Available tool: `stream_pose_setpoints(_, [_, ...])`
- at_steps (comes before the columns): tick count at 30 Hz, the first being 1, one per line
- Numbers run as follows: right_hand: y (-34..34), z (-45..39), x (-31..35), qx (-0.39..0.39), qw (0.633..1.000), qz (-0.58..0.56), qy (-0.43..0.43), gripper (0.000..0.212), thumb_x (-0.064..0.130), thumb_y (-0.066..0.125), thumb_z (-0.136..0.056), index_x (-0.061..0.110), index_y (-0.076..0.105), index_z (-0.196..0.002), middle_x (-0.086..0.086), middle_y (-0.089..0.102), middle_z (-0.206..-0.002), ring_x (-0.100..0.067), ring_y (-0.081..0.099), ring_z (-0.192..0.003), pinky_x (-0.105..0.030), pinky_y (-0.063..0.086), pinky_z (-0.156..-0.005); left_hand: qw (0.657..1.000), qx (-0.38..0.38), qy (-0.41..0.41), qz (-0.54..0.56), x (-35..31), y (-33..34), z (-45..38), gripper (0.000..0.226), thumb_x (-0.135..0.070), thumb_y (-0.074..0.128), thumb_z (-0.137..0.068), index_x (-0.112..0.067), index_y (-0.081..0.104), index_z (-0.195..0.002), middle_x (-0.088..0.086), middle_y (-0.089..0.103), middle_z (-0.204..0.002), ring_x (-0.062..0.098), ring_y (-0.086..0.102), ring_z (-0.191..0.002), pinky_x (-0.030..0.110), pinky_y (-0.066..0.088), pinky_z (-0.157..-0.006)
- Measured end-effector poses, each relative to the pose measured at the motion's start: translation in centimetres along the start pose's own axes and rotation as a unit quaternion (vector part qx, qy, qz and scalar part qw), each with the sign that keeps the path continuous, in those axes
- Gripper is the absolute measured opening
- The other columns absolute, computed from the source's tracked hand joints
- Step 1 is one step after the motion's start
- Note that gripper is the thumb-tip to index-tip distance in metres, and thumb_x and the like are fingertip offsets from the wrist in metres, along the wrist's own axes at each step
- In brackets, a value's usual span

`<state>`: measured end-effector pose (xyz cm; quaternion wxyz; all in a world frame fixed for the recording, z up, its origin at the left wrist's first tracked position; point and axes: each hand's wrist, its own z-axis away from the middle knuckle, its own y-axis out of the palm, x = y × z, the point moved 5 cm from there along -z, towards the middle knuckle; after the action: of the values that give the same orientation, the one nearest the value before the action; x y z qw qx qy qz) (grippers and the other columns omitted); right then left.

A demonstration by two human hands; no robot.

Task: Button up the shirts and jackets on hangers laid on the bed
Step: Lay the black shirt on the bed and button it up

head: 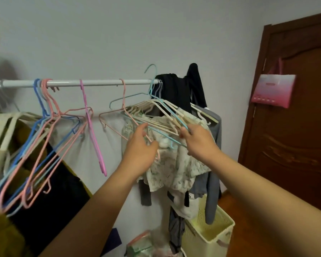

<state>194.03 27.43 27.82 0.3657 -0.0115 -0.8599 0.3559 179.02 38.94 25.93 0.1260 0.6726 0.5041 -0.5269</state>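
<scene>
Home bedroom: clothes rail (100,83), hangers (44,127), laundry basket (211,230).

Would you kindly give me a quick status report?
Both hands on hangers at rail: right hand pinches blue hanger, left hand among them. Floral garment hanging behind.

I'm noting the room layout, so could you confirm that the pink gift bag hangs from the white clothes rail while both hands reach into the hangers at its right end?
Not quite: the pink gift bag hangs on the brown wooden door, not on the white clothes rail. The head view shows this. Both the left hand and right hand do reach into the hangers at the rail's right end.
</scene>
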Motion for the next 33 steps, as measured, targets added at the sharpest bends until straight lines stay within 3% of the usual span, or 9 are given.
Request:
stream_pose_setpoints(6, [-6.1, 12.9, -10.4, 0.021, 0.996, -0.035, 0.083, 0.03, 0.026, 0.047, -0.106, 0.014, 0.066, -0.086, -0.006, 0.069, -0.08, -0.016, 0.069, -0.071, -0.038, 0.057, -0.062, 0.992, -0.002, 0.103, 0.075, -3.6, 6.1, 6.9, 0.033, -0.008, 0.06, -0.092, -0.03, 0.06, -0.116, -0.005, 0.061, -0.117, 0.012, 0.057, -0.108, 0.028, 0.046, -0.094])
stream_pose_setpoints(10, [-11.5, 27.5, -18.2, -0.011, 0.976, -0.087, 0.201, 0.025, 0.024, 0.051, -0.105, 0.017, 0.07, -0.09, -0.005, 0.072, -0.085, -0.007, 0.065, -0.076, -0.03, 0.053, -0.066, 0.968, 0.167, 0.092, 0.162, -5.4, 16.6, 14.1, 0.031, 0.002, 0.057, -0.093, -0.027, 0.064, -0.1, -0.003, 0.067, -0.1, 0.009, 0.062, -0.089, 0.015, 0.048, -0.08])
stream_pose_setpoints(14, [-15.4, 44.4, -24.2, -0.106, 0.905, -0.187, 0.368, 0.021, 0.024, 0.054, -0.099, 0.015, 0.072, -0.099, 0.002, 0.075, -0.09, -0.013, 0.068, -0.087, -0.032, 0.055, -0.08, 0.915, 0.364, 0.082, 0.154, -6.0, 28.9, 23.3, 0.027, 0.0, 0.058, -0.094, -0.026, 0.066, -0.099, -0.009, 0.068, -0.098, 0.005, 0.063, -0.088, 0.007, 0.044, -0.072])
stream_pose_setpoints(20, [-17.2, 65.5, -24.6, -0.346, 0.74, -0.177, 0.55, 0.021, 0.017, 0.051, -0.103, 0.007, 0.068, -0.11, -0.008, 0.075, -0.092, -0.026, 0.073, -0.087, -0.051, 0.056, -0.088, 0.756, 0.638, 0.121, 0.082, -4.9, 43.5, 36.3, 0.018, 0.0, 0.06, -0.096, -0.015, 0.068, -0.103, -0.002, 0.069, -0.096, 0.013, 0.063, -0.082, 0.004, 0.041, -0.061])
stream_pose_setpoints(23, [-15.4, 72.4, -20.0, -0.434, 0.641, -0.142, 0.617, 0.026, 0.018, 0.046, -0.106, 0.003, 0.065, -0.116, -0.013, 0.074, -0.099, -0.027, 0.072, -0.093, -0.048, 0.057, -0.087, 0.667, 0.724, 0.173, 0.029, -3.6, 48.2, 42.6, 0.019, -0.002, 0.061, -0.095, -0.014, 0.067, -0.107, 0.009, 0.07, -0.105, 0.015, 0.063, -0.079, 0.014, 0.045, -0.065])
stream_pose_setpoints(25, [-13.3, 75.6, -15.5, -0.483, 0.582, -0.134, 0.64, 0.026, 0.021, 0.047, -0.107, 0.007, 0.066, -0.117, -0.014, 0.074, -0.106, -0.027, 0.074, -0.096, -0.044, 0.059, -0.084, 0.612, 0.753, 0.241, 0.015, -3.6, 49.6, 46.9, 0.027, -0.004, 0.064, -0.093, -0.014, 0.065, -0.118, 0.015, 0.066, -0.115, 0.02, 0.062, -0.085, 0.025, 0.046, -0.078])
stream_pose_setpoints(29, [-7.9, 79.6, -5.2, -0.557, 0.492, -0.13, 0.656, 0.025, 0.025, 0.052, -0.105, 0.008, 0.067, -0.116, -0.018, 0.075, -0.101, -0.033, 0.074, -0.096, -0.046, 0.059, -0.085, 0.484, 0.75, 0.45, 0.033, -5.1, 48.1, 56.7, 0.059, -0.026, 0.071, -0.093, -0.021, 0.05, -0.147, 0.017, 0.043, -0.145, 0.037, 0.042, -0.133, 0.044, 0.031, -0.113])
stream_pose_setpoints(31, [-5.2, 80.9, -0.8, -0.577, 0.461, -0.144, 0.659, 0.028, 0.026, 0.052, -0.104, 0.005, 0.066, -0.117, -0.021, 0.074, -0.1, -0.035, 0.073, -0.097, -0.043, 0.058, -0.083, 0.419, 0.736, 0.529, 0.043, -5.6, 46.0, 61.1, 0.061, -0.04, 0.065, -0.095, -0.029, 0.045, -0.151, 0.011, 0.037, -0.153, 0.035, 0.034, -0.141, 0.05, 0.031, -0.114])
stream_pose_setpoints(33, [-2.5, 82.5, 2.8, -0.618, 0.421, -0.162, 0.644, 0.029, 0.024, 0.051, -0.105, 0.001, 0.065, -0.115, -0.023, 0.073, -0.103, -0.035, 0.072, -0.095, -0.04, 0.058, -0.08, 0.337, 0.727, 0.596, 0.051, -5.4, 44.3, 65.1, 0.057, -0.052, 0.052, -0.095, -0.026, 0.054, -0.145, 0.009, 0.055, -0.142, 0.034, 0.05, -0.13, 0.047, 0.041, -0.104])
